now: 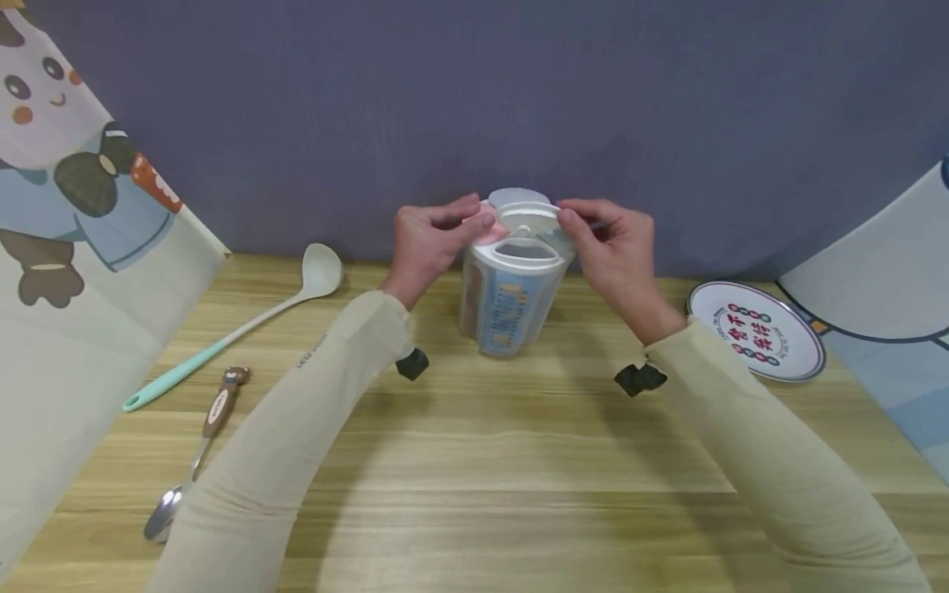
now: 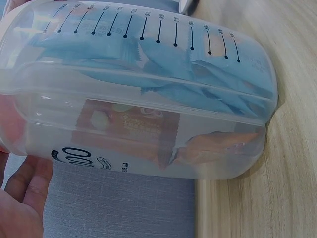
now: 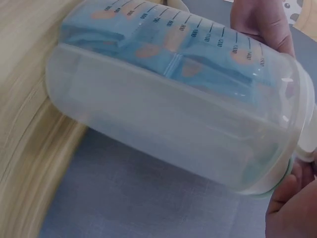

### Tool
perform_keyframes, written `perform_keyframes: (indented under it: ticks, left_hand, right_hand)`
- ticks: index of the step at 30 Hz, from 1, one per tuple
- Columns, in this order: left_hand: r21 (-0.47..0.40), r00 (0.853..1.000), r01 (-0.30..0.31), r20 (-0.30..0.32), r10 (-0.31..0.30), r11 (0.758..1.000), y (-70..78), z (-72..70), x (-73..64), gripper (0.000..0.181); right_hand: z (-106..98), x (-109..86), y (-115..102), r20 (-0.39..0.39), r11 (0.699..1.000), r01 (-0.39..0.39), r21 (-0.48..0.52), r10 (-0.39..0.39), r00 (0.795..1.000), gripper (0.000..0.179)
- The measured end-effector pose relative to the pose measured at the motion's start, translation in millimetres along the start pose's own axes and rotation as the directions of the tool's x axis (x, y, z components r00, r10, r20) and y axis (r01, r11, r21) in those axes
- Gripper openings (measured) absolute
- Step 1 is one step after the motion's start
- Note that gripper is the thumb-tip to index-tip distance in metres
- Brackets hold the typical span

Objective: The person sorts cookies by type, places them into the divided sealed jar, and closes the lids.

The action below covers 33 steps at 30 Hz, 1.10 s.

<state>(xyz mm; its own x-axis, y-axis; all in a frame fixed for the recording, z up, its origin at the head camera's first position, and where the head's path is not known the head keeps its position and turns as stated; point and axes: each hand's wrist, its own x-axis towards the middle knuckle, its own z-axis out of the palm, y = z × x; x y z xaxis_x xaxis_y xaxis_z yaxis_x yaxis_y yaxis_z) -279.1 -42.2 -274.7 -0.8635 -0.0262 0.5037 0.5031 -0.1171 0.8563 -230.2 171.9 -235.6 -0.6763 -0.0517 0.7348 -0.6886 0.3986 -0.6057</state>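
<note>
A clear plastic storage container (image 1: 511, 317) with a white rim stands upright on the table, near the back. My left hand (image 1: 426, 247) pinches the pink section (image 1: 489, 234) of its lid. At the opposite side, my right hand (image 1: 619, 255) pinches the lid's edge by the pale green section (image 1: 558, 240). A round white flap (image 1: 517, 196) shows behind the lid. Through the walls I see blue packets (image 2: 119, 54) in one compartment and brown-orange packets (image 2: 129, 126) in another. The compartment by the right hand shows no packets in the right wrist view.
On the left lie a white ladle (image 1: 321, 272) with a mint handle and a metal spoon (image 1: 215, 412) with a brown bear handle. A white plate (image 1: 715, 309) with red lettering lies at the right. A blue-grey wall (image 1: 334, 123) rises behind the container.
</note>
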Motion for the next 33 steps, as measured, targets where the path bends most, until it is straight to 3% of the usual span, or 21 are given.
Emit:
perform_keyframes:
  ticks: [5, 8, 13, 17, 22, 28, 33]
  left_hand:
    - [-0.003, 1.0, -0.01, -0.002, 0.01, 1.0, 0.4, -1.7, 1.2, 0.027]
    - [-0.007, 1.0, 0.004, 0.003, -0.004, 1.0, 3.4, -2.5, 1.2, 0.027]
    - [0.019, 0.999, 0.044, -0.006, -0.044, 0.999, 24.0, -1.9, -6.6, 0.027]
    - [0.042, 0.998, 0.055, -0.008, -0.055, 0.998, 33.0, -1.0, -11.2, 0.027]
    - [0.031, 0.999, 0.05, -0.006, -0.05, 0.998, 27.4, -0.4, -8.7, 0.028]
    - [0.012, 0.999, 0.042, -0.005, -0.041, 0.999, 7.8, -1.7, 0.5, 0.029]
    - [0.019, 0.999, 0.03, -0.012, -0.03, 0.999, 5.9, -3.2, 0.9, 0.031]
  right_hand:
    - [-3, -6.3, 5, 0.03, 0.989, 0.077, 0.127, -0.082, 0.996, 0.009]
    - [-4, -9.6, 5, 0.046, 0.982, 0.085, 0.168, -0.094, 0.995, 0.008]
    - [-3, -11.3, 3, 0.072, 0.982, 0.05, 0.184, -0.064, 0.995, 0.008]
    - [-1, -11.3, -6, 0.123, 0.993, 0.044, 0.108, -0.057, 0.991, 0.006]
    - [1, -11.7, -24, 0.162, 0.994, 0.113, 0.001, -0.112, 0.98, 0.005]
    - [1, -8.1, -9, 0.164, 0.982, 0.163, -0.099, -0.145, 0.976, 0.007]
    - [0, -1.2, -5, 0.22, 0.971, 0.151, -0.187, -0.109, 0.969, 0.006]
